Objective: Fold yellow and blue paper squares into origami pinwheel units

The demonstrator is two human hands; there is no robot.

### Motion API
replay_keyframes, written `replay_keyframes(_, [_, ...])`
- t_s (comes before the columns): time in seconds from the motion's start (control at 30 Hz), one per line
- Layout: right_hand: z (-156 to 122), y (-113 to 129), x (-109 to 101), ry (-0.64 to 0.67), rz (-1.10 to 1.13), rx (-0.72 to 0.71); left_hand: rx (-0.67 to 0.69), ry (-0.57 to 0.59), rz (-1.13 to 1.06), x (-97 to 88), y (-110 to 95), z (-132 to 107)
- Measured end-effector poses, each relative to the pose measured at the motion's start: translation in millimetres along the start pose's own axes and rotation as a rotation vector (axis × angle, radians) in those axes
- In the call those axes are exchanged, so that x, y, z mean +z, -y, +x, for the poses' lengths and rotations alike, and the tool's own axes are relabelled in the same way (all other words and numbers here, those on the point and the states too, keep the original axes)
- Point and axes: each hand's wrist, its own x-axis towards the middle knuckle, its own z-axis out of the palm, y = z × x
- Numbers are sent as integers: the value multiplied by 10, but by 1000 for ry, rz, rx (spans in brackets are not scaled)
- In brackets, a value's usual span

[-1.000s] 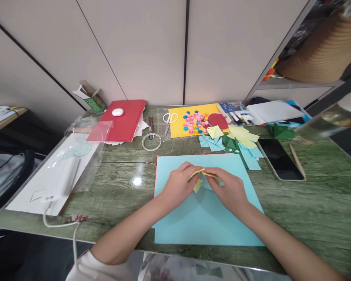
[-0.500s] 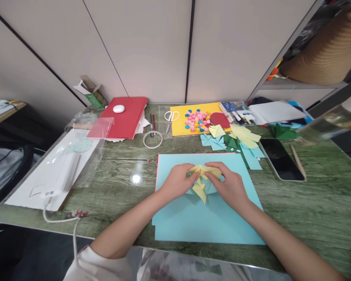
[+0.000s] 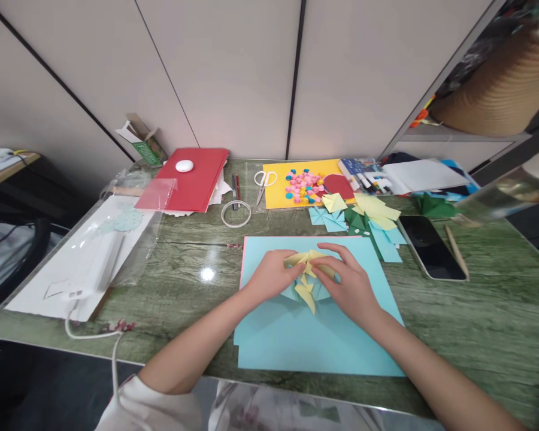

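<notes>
At the near edge of a green desk (image 3: 197,281), a person's two bare forearms reach in from left and right; a white sleeve (image 3: 159,407) covers the left elbow. They slant inward until the hands nearly meet above the far half of a light blue sheet (image 3: 314,344).

The left hand (image 3: 273,275) is curled, palm inward, its thumb and index finger pinching the left side of a folded yellow paper (image 3: 305,257). The right hand (image 3: 353,287) pinches the right side between thumb and index finger, with another finger lifted away. The yellow paper is between the hands, a pointed flap hanging toward the near side; light blue folded paper (image 3: 320,291) shows just below it.

To the right on the desk lies a dark-screened phone (image 3: 431,248). Farther back are folded paper pieces (image 3: 335,223), a white ring (image 3: 236,226), scissors (image 3: 261,194), and small colored balls (image 3: 303,187) on a yellow sheet (image 3: 276,200). A red folder (image 3: 202,179) sits far left.
</notes>
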Motion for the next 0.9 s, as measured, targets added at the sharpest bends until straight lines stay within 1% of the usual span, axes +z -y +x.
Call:
replay_keyframes(0.17, [3,7,-14,66,17,40,19,-1,-33,16,31,10])
replay_keyframes(0.37, [14,45,-75,152,59,79,26,26,-51,8,32,21])
replay_keyframes(0.53, [18,55,-111,204,84,62,6,38,-55,-6,16,22])
replay_keyframes(0.8, [17,52,-143,263,91,58,18,55,-105,0,26,20])
replay_keyframes(0.9, [21,38,-155,272,86,49,-17,65,-134,-24,18,31])
